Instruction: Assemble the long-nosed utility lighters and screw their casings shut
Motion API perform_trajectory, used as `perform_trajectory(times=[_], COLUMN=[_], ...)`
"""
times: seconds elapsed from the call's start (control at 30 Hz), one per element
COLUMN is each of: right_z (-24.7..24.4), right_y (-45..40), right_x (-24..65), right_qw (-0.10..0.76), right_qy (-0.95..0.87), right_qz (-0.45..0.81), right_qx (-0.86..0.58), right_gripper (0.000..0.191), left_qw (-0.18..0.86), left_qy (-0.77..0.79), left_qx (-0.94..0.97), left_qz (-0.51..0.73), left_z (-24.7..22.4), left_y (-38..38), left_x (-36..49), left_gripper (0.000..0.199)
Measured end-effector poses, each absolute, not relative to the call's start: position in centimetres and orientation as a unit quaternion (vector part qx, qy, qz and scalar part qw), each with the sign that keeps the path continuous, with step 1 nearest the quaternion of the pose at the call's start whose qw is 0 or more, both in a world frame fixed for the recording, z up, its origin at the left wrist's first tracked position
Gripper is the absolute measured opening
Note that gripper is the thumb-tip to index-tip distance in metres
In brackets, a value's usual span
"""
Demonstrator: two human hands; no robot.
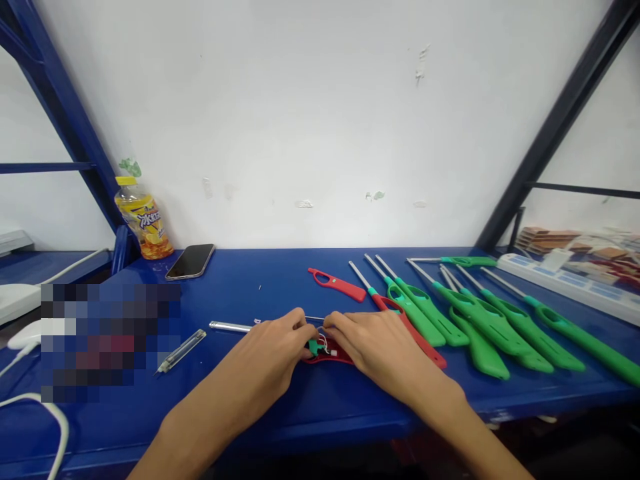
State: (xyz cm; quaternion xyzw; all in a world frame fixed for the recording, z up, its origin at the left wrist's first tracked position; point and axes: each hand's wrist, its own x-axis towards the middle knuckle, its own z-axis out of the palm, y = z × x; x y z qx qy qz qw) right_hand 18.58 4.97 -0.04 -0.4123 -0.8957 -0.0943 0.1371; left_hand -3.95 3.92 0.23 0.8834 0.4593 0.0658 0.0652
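Note:
An opened red stick lighter (345,353) lies in front of me, its inside facing up. A green trigger piece (315,347) and thin white wires (324,341) show in its shell. My left hand (280,343) is closed on the trigger end of the lighter, thumb and fingers at the green piece. From the right, my right hand (373,340) is closed over the handle, its fingertips at the wires and hiding part of the shell. A metal tube (229,327) sticks out left of my left hand. Farther back lies a separate red shell half (343,287).
Several green stick lighters (470,307) and a red one (417,333) spread to the right, before a white power strip (575,283). On the left are a clear-handled screwdriver (183,351), a phone (191,261), a drink bottle (145,220) and white cables (57,417).

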Motion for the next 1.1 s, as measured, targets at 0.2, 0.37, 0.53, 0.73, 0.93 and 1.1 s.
perform_trajectory(times=[0.2, 0.37, 0.53, 0.73, 0.93, 1.1], right_z=[-0.6, -1.1, -2.1, -2.7, -3.1, -2.7], right_y=[4.6, 2.8, 2.4, 2.7, 2.6, 2.3], right_x=[18.3, 19.3, 19.8, 19.6, 19.1, 18.9], right_qw=[0.189, 0.299, 0.319, 0.313, 0.321, 0.306], right_qy=[-0.872, -0.85, -0.852, -0.867, -0.873, -0.877], right_qz=[-0.087, 0.065, 0.082, 0.024, -0.058, -0.091], right_qx=[-0.443, -0.43, -0.407, -0.386, -0.363, -0.36], right_gripper=[0.01, 0.007, 0.01, 0.013, 0.034, 0.035], left_qw=[0.04, 0.049, 0.046, 0.042, 0.022, 0.019], left_qy=[0.459, 0.465, 0.462, 0.461, 0.454, 0.445], left_qx=[0.886, 0.882, 0.884, 0.884, 0.888, 0.893], left_qz=[0.045, 0.058, 0.065, 0.073, 0.072, 0.072], left_z=[0.8, 0.8, 0.8, 0.4, -0.1, -0.1], left_y=[3.5, 3.1, 3.1, 3.1, 3.4, 3.6], left_x=[-3.5, -3.3, -3.2, -3.4, -3.6, -3.6], left_gripper=[0.03, 0.033, 0.032, 0.029, 0.042, 0.039])
